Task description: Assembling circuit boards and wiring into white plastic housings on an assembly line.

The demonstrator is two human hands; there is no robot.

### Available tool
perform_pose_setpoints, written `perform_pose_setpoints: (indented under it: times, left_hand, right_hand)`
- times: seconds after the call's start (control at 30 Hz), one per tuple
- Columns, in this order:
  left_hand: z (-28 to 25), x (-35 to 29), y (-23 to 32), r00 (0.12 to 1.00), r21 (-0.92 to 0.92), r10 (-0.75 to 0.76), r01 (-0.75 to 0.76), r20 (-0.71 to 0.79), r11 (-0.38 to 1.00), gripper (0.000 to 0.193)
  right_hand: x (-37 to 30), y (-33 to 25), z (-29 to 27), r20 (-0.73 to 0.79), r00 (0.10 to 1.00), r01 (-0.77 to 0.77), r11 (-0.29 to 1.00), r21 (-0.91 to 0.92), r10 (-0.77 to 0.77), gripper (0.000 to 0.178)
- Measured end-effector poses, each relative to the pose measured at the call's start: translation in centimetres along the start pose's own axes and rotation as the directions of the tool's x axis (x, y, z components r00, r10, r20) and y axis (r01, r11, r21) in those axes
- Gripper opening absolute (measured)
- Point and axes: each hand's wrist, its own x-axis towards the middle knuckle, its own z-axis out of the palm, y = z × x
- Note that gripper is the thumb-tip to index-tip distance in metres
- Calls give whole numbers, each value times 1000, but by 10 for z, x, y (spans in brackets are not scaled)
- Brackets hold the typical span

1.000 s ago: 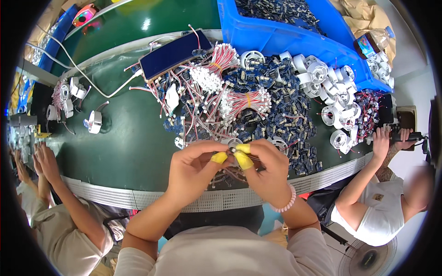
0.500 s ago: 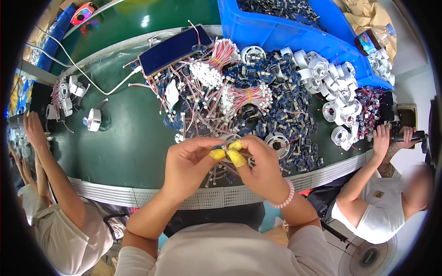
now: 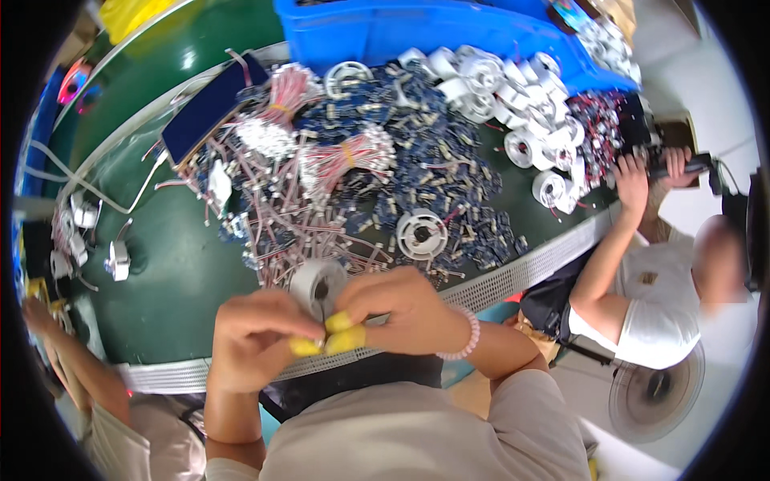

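Close to the table's front edge, my left hand [image 3: 258,335] and my right hand [image 3: 399,311] meet with fingertips pinched together. Yellow tape wraps several fingertips. Whatever lies in the pinch is tiny, blurred and mostly covered by the fingers. Just beyond them a white round plastic housing [image 3: 304,282] sits tilted, a thin dark wire near its opening; I cannot tell whether the hands touch it. Loose red-and-white connector wires [image 3: 293,232] lie beyond, beside a heap of small blue circuit boards [image 3: 441,144]. Another white ring housing [image 3: 422,234] rests on the boards.
Banded wire bundles [image 3: 346,159] and a dark-screened phone [image 3: 204,112] lie farther back. A blue bin [image 3: 417,36] stands behind, with piled white housings [image 3: 513,96] at right. Co-workers' arms [image 3: 597,264] reach in on both sides. A perforated white strip [image 3: 513,268] edges the table.
The head view has shifted and tilted, so the table contents sit farther left. Both hands are lower and nearer the table edge, still pinched together. The small blue board seen earlier between the fingers is hidden.
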Motion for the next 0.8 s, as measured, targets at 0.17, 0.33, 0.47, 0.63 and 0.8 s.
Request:
perform_pose_setpoints:
  times: [0.17, 0.33, 0.47, 0.63, 0.8]
  left_hand:
    - [12, -7, 3, 998, 79, 39, -34, -52, 996, 18]
    - [-19, -36, 10, 912, 113, 136, -99, -387, 989, 16]
    - [-110, -75, 34, 802, 357, 255, -56, -540, 933, 19]
    - [-182, -70, 2, 717, 619, 300, 230, -630, 751, 27]
    - [-54, 5, 7, 767, 948, 585, 90, -262, 306, 36]
  right_hand:
    - [-15, 4, 7, -40, 999, 32, 999, 37, -30, 13]
    - [-2, 3, -67, -218, 840, 136, 583, -801, -497, 15]
    - [-21, -9, -160, -220, 859, -279, -61, -958, -462, 21]
    - [-26, 3, -205, -105, 978, -151, -267, -952, -179, 18]
    - [-29, 12, -228, -168, 910, -156, 63, -986, -380, 18]
